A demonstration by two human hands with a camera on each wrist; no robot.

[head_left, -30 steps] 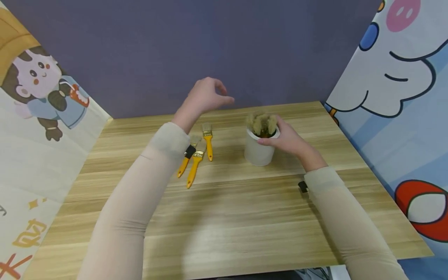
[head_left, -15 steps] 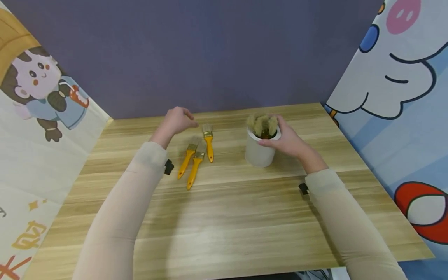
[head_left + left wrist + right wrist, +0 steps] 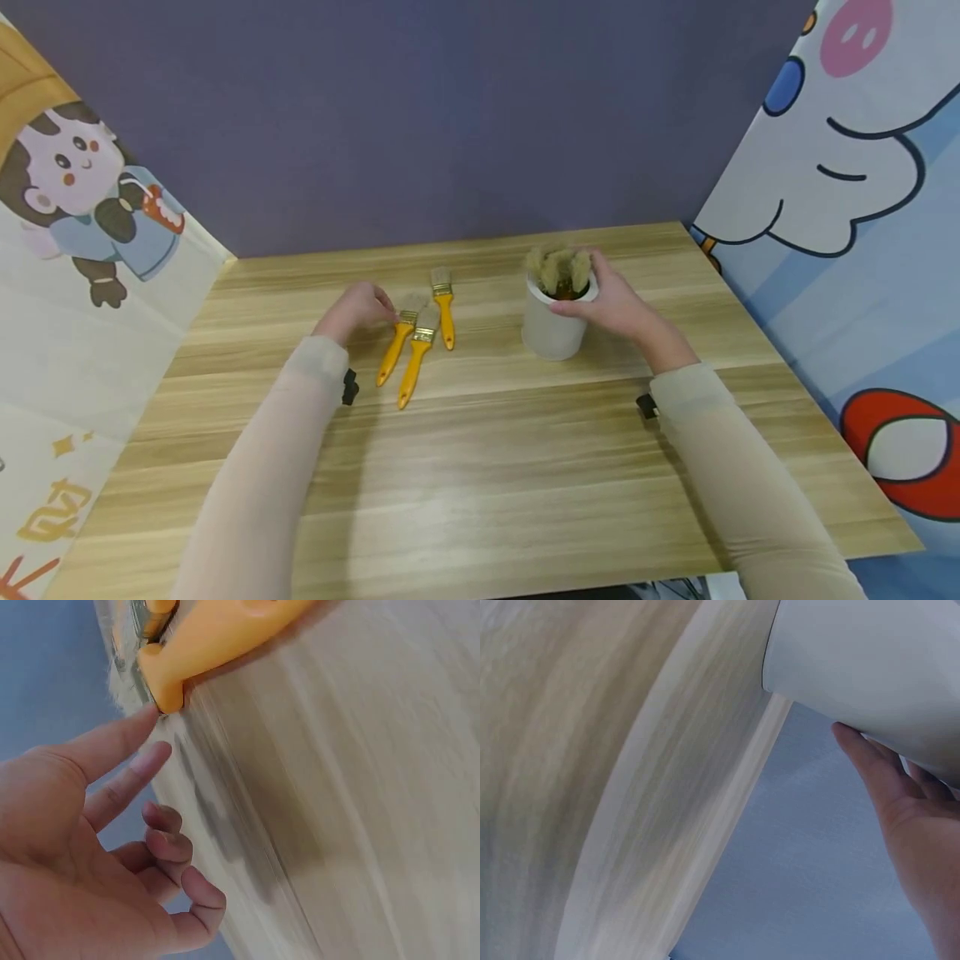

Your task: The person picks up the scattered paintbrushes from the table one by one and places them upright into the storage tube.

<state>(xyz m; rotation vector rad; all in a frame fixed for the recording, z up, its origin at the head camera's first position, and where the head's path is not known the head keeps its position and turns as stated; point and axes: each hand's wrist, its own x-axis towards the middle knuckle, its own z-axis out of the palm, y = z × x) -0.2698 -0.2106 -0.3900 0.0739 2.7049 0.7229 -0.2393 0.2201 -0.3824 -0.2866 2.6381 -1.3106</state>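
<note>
Three paintbrushes with yellow handles lie on the wooden table: a left one point(image 3: 393, 350), a middle one point(image 3: 413, 371) and a right one point(image 3: 446, 321). My left hand point(image 3: 360, 310) is beside the left paintbrush, at its metal band. In the left wrist view the hand point(image 3: 97, 840) has one fingertip right at the yellow handle's shoulder point(image 3: 171, 694), its other fingers spread and loosely bent. My right hand point(image 3: 615, 310) grips the rim of a white cylindrical pot point(image 3: 551, 332), thumb in front. Tan, fuzzy tufts point(image 3: 555, 271) stick up from the pot.
The table point(image 3: 480, 467) ends at a dark blue-grey wall point(image 3: 450, 125) behind the paintbrushes and pot. Cartoon-printed panels stand at the left point(image 3: 112, 358) and right point(image 3: 810, 325). Below the front edge, some cables point(image 3: 678, 589) show.
My left hand has come left and down from above the back of the table to the left paintbrush. My right hand keeps its grip on the pot, which stays put.
</note>
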